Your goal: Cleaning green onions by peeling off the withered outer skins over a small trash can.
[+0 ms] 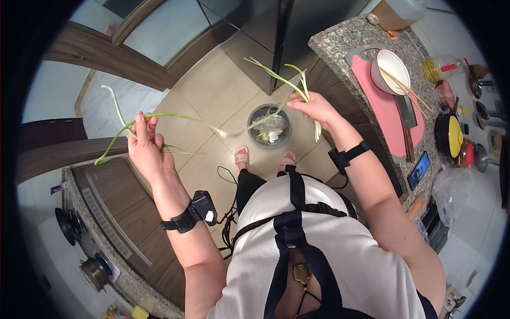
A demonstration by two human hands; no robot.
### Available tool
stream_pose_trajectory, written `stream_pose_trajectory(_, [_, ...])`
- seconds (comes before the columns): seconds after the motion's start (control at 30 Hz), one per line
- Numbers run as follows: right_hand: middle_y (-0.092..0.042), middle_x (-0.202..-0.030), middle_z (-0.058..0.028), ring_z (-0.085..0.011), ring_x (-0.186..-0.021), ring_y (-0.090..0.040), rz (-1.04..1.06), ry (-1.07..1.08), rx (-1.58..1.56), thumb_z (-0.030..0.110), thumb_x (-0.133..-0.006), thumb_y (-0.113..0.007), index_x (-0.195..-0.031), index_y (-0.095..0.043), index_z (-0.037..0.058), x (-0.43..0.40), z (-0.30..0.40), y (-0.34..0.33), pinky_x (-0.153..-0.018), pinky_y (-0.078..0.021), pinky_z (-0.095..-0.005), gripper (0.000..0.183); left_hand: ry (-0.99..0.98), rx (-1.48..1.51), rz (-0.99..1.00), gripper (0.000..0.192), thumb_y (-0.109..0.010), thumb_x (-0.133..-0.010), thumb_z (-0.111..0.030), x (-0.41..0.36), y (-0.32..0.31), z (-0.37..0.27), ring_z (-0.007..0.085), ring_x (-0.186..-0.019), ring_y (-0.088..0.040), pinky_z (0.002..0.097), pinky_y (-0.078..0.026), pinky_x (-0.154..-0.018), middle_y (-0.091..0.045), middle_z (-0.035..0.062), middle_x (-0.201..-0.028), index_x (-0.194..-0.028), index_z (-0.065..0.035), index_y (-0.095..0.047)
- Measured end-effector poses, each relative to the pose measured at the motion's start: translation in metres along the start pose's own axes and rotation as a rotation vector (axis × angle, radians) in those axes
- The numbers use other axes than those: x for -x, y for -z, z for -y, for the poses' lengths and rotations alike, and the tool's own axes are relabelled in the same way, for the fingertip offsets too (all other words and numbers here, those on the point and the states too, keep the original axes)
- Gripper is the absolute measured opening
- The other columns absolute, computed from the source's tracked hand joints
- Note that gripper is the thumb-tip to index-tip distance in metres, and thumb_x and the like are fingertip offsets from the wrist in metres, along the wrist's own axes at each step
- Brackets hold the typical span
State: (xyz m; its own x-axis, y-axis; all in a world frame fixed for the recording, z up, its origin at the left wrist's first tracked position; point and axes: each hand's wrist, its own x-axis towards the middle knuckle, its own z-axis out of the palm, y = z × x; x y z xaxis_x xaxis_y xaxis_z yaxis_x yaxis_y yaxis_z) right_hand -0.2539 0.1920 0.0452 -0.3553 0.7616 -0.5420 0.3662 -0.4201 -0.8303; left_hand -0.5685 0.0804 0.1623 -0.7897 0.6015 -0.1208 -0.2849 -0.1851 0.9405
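My left hand (pixel 146 149) is raised on the left, pinching green scallion stalks (pixel 175 115) between its fingers. One stalk has a white end pointing up, and another bends down to the left. On the right, my right hand (pixel 314 107) grips a small bunch of scallions (pixel 275 75), green leaves above and white ends below. A blurred scallion strip (pixel 259 121) hangs between the hands, above a grey waste bin (pixel 289 133). Vegetable scraps (pixel 265 137) and crumpled plastic lie in the bin, which stands on the floor before my feet.
On the right granite counter (pixel 334 40) lies a pink cutting board (pixel 372 115) with a white bowl (pixel 388 65), chopsticks (pixel 416 101) and a cleaver (pixel 407 119). A phone (pixel 419 169) lies nearby. A pot (pixel 95 273) stands at the lower left. Black cables (pixel 228 223) hang beside my legs.
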Motion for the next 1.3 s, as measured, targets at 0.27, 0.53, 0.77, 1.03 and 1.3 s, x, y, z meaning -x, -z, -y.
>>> stream_pose_trajectory(0.27, [-0.059,-0.090,-0.0010,-0.0056,-0.067,-0.048,0.366,0.129,-0.066,0.032,-0.079,-0.061,-0.112,-0.055,0.0091,0.021,0.064,-0.060,-0.059,-0.0409,-0.0206,0.040,0.036,0.024,0.089,0.014,-0.059,-0.083,-0.015,0.017,-0.029,0.003,0.0072,-0.070,-0.060,0.0135,-0.026,-0.036,-0.060,0.0059,-0.082,-0.088,-0.0028,-0.054])
stream_pose_trajectory(0.53, [-0.059,-0.099,-0.0012,-0.0020,-0.053,-0.038,0.702,0.168,-0.118,0.026,-0.087,-0.052,-0.119,-0.050,0.0099,0.033,0.062,-0.093,-0.050,-0.0347,-0.0165,0.036,0.079,0.136,0.083,0.018,-0.059,-0.083,-0.015,0.011,-0.033,0.003,0.0077,-0.075,-0.057,0.0135,-0.028,-0.037,-0.058,0.0069,-0.089,-0.093,-0.0023,-0.053])
stream_pose_trajectory(0.77, [-0.042,-0.063,0.0063,-0.0009,-0.050,-0.037,0.646,0.115,-0.232,0.026,-0.090,-0.046,-0.101,-0.058,0.0023,0.036,0.071,-0.086,-0.043,-0.0280,-0.0164,0.029,0.179,0.004,0.144,0.032,-0.057,-0.085,-0.024,0.028,-0.040,0.011,0.0060,-0.070,-0.054,0.0127,-0.028,-0.038,-0.059,0.0108,-0.100,-0.108,-0.0017,-0.052])
stream_pose_trajectory(1.03, [-0.038,-0.057,0.0066,-0.0026,-0.048,-0.033,0.574,0.035,-0.236,0.029,-0.088,-0.049,-0.091,-0.059,0.0021,0.041,0.089,-0.089,-0.042,-0.0259,-0.0166,0.028,0.397,-0.019,0.432,0.016,-0.058,-0.084,-0.014,0.047,-0.040,0.046,0.0062,-0.053,-0.052,0.0140,-0.029,-0.038,-0.061,0.0077,-0.085,-0.093,-0.0014,-0.058])
stream_pose_trajectory(1.3, [-0.033,-0.054,0.0074,-0.0048,-0.048,-0.029,0.417,0.174,-0.039,0.030,-0.088,-0.049,-0.082,-0.062,0.0051,0.035,0.084,-0.095,-0.044,-0.0255,-0.0212,0.029,0.333,0.015,0.209,0.008,-0.060,-0.082,-0.011,0.040,-0.040,0.060,0.0043,-0.058,-0.051,0.0151,-0.027,-0.038,-0.061,0.0083,-0.082,-0.083,-0.0044,-0.055])
